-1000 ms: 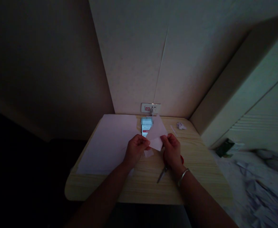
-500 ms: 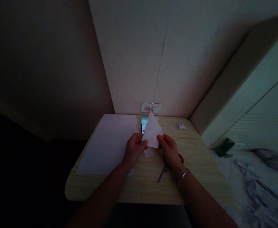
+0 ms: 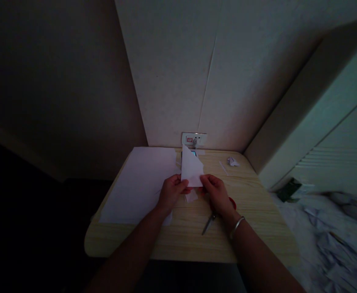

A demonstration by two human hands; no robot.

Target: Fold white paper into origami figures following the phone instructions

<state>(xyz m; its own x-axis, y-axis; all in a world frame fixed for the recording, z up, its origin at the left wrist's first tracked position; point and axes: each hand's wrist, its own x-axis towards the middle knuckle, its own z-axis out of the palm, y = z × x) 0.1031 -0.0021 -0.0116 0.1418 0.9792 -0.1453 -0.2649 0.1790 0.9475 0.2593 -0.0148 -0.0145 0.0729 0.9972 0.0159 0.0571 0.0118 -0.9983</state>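
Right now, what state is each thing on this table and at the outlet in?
Held paper: pinched between both hands, pointed upward
Left hand: gripping
Right hand: gripping
Scissors: lying down, partly hidden
Phone: lit, mostly covered
Large sheet: flat
Small wad: crumpled
Plug: inserted

white paper [image 3: 191, 167] between left fingers [image 3: 183, 185] and right fingers [image 3: 206, 183], scissors [image 3: 209, 222] near

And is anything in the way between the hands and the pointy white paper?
No, nothing visible is: the left hand and right hand both grip the white paper near its lower corners. The phone shows just beyond it, and the right hand partly hides the scissors, but neither comes between.
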